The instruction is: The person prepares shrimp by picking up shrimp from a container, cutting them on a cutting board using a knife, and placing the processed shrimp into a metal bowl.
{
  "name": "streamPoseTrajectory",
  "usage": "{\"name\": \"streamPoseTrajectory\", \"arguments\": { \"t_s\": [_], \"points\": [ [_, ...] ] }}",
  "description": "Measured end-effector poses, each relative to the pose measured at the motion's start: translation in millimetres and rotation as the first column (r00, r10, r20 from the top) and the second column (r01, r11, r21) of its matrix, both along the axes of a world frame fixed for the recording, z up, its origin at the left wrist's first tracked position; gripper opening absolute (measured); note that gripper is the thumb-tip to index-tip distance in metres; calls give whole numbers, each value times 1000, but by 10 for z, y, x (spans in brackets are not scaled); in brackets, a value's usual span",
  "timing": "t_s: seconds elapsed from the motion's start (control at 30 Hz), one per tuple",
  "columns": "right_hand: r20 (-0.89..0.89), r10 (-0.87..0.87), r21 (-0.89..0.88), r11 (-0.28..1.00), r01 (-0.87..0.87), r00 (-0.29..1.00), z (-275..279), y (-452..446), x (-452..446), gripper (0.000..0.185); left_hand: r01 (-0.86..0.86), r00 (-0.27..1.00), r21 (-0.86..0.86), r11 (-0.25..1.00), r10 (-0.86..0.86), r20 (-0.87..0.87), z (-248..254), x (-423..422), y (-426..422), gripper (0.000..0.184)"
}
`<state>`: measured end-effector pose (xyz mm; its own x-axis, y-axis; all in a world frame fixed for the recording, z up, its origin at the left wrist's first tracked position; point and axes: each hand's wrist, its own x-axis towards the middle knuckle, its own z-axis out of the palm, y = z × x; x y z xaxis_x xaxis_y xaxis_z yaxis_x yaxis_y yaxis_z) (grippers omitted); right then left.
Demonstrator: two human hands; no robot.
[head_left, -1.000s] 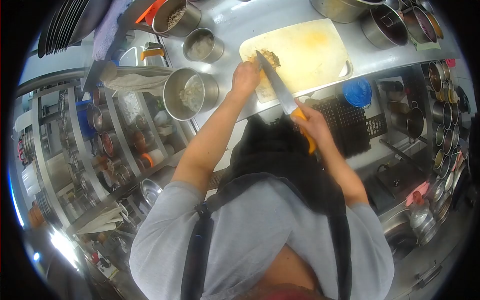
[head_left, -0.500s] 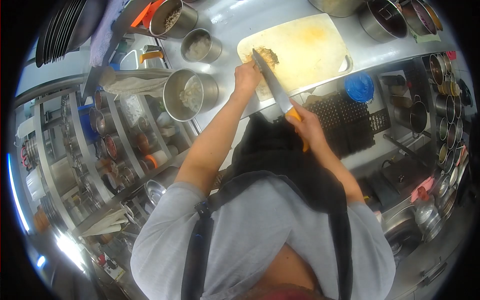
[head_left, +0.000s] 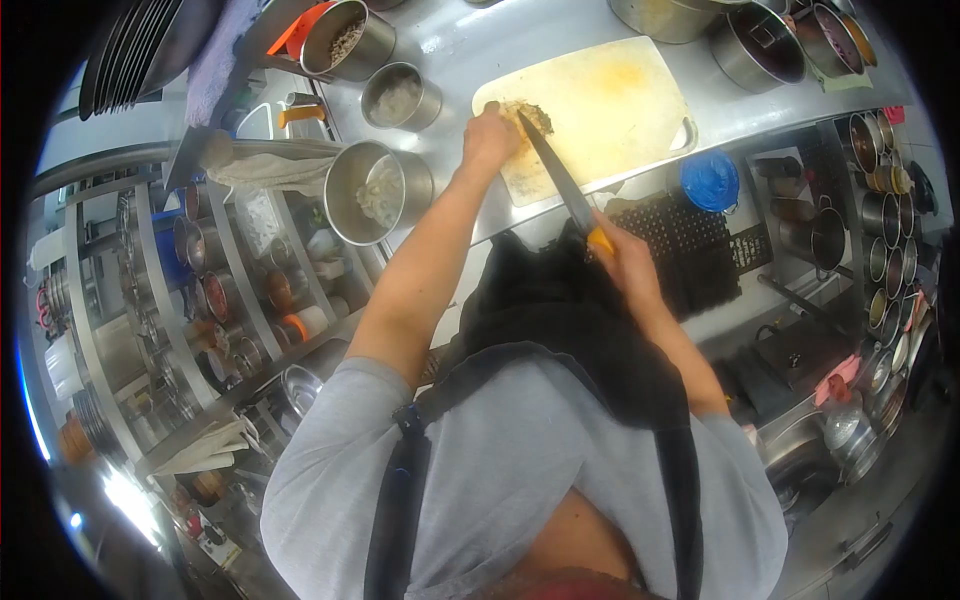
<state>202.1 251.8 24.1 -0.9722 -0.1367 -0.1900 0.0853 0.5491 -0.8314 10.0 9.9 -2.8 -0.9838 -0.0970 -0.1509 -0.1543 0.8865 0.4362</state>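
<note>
My right hand point(head_left: 627, 258) is wrapped round the orange handle of a large kitchen knife point(head_left: 562, 178). The blade slants up and left over a pale cutting board point(head_left: 600, 110), its tip beside a small heap of brownish chopped food point(head_left: 537, 116). At the board's left edge, my left hand point(head_left: 490, 140) has its fingers curled in against the food. Whatever lies under those fingertips is hidden. Left of this hand stand a steel pot with pale, translucent pieces point(head_left: 378, 192) and a smaller steel pot point(head_left: 401, 96) with whitish contents.
Another steel pot point(head_left: 347, 40) holds small brownish pieces at the upper left. Several pots, one with dark contents point(head_left: 758, 47), stand at the upper right of the counter. Below the counter edge hangs a blue bag-lined bin point(head_left: 710, 181). Shelves of cookware point(head_left: 205, 290) line the left.
The knife has drawn back slightly toward my body, to the right and down. My left hand has shifted a little left and up, still at the board's edge.
</note>
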Motion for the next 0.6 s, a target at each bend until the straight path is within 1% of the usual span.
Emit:
{"name": "streamPoseTrajectory", "arguments": {
  "t_s": [0.03, 0.07, 0.13, 0.17, 0.23, 0.27, 0.3, 0.33, 0.37, 0.43, 0.47, 0.5, 0.53, 0.57, 0.6],
  "points": [
    [-2, 3, 2, 1000, -3, 1000, 6, 12, 10, 56, -29, 1000, 32, 999, 29, 12, 2, -27, -62, 47],
    [-11, 1, -21, 1000, -1, 1000, 8, 26, 9, 56, -31, 999, 33, 999, 31, 8, 12, -42, -139, 47],
    [-26, 6, -46, 999, -7, 1000, 33, 46, -4, 56, -96, 994, 211, 973, 82, 73, 300, -36, -293, 44],
    [-12, 9, -44, 999, -9, 1000, 62, 53, -18, 56, -102, 994, 209, 973, 90, 66, 349, -62, -439, 44],
    [-6, 28, -45, 999, -28, 1000, 65, 65, -40, 56, -34, 998, 206, 978, 44, -45, 451, -153, -790, 38],
    [-22, 37, -9, 999, -38, 999, 27, 79, -40, 57, -48, 997, 202, 978, 59, -52, 523, -193, -966, 38],
    [-40, 50, 26, 998, -49, 998, 7, 94, -44, 57, -62, 991, 266, 962, 90, -95, 651, -230, -1128, 35],
    [2, 48, 27, 998, -48, 999, 13, 107, -49, 57, -74, 983, 327, 942, 125, -137, 726, -269, -1311, 31],
    [-6, 70, 22, 997, -69, 998, 18, 101, -61, 57, -106, 975, 316, 943, 160, -151, 747, -320, -1497, 32],
    [27, 31, 75, 997, -33, 999, 37, 78, -80, 57, -90, 974, 261, 961, 139, -176, 880, -324, -1744, 30],
    [34, 44, 56, 997, -46, 998, 69, 87, -90, 56, -110, 971, 258, 960, 160, -180, 928, -263, -1864, 30],
    [29, 63, 52, 997, -64, 998, 118, 78, -111, 56, -70, 981, 174, 982, 100, -165, 1042, -205, -1935, 28],
    [65, 56, 79, 995, -61, 996, 166, 66, -129, 56, -23, 989, 91, 996, 36, -144, 1131, -155, -1993, 27],
    [103, 46, 107, 993, -57, 994, 189, 63, -131, 56, -35, 988, 88, 996, 48, -147, 1156, -93, -2064, 27],
    [45, 37, 58, 998, -40, 998, 62, 88, -103, 56, 29, 997, 9, 1000, -28, -72, 1144, -30, -2141, 26]
  ]
}}
